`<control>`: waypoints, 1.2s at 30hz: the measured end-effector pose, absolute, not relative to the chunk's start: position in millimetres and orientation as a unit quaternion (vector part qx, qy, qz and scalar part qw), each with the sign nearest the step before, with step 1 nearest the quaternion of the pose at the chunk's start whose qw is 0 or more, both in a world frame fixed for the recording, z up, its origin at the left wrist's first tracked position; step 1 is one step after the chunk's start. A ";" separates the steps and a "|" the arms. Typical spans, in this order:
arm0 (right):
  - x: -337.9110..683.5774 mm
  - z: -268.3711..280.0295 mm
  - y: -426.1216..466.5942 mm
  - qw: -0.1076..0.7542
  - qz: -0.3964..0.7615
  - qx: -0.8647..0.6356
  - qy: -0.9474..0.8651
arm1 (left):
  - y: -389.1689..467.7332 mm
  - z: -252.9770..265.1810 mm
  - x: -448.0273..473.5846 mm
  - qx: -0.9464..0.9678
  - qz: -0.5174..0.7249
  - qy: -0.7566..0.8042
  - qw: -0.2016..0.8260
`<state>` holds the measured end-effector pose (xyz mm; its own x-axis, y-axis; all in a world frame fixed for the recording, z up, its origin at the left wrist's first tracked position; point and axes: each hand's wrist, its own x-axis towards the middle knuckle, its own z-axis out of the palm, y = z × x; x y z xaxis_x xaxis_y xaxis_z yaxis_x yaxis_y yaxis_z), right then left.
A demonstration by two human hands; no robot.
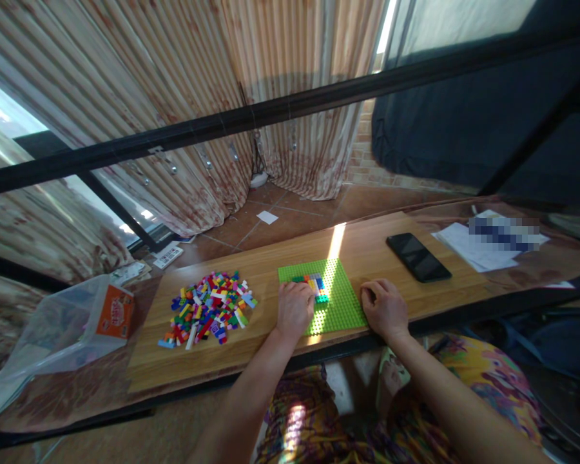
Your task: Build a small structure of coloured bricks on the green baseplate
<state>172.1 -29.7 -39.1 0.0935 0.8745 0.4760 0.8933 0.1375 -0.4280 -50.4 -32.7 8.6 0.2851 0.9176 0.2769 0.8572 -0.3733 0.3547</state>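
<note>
A green studded baseplate (345,303) lies on the wooden board, with a small cluster of coloured toy bricks (323,290) on its middle. My left hand (296,306) rests over the plate's left part, fingers curled in against the cluster's left side. Whatever is under those fingertips is hidden by the hand. At the plate's right edge, my right hand (385,309) is loosely curled on the board; no object shows in its hollow. Left of the plate spreads a loose pile of mixed bricks (210,306).
A black phone (418,257) lies on the wooden board (261,351), right of the plate. Papers (483,241) are farther right. A clear plastic bin (72,322) with an orange label stands at the left. A dark metal bar (183,138) crosses beyond the table.
</note>
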 end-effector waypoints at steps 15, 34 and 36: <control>173.2 -41.5 -28.4 0.342 -0.015 -0.655 -0.674 | -42.1 1.9 -45.9 0.801 0.244 0.546 0.036; 173.6 -41.8 -28.5 0.340 -0.011 -0.652 -0.678 | -41.1 2.0 -45.3 0.794 0.245 0.552 0.063; 173.7 -42.3 -28.3 0.346 -0.011 -0.648 -0.679 | -41.2 4.0 -45.7 0.786 0.259 0.556 0.076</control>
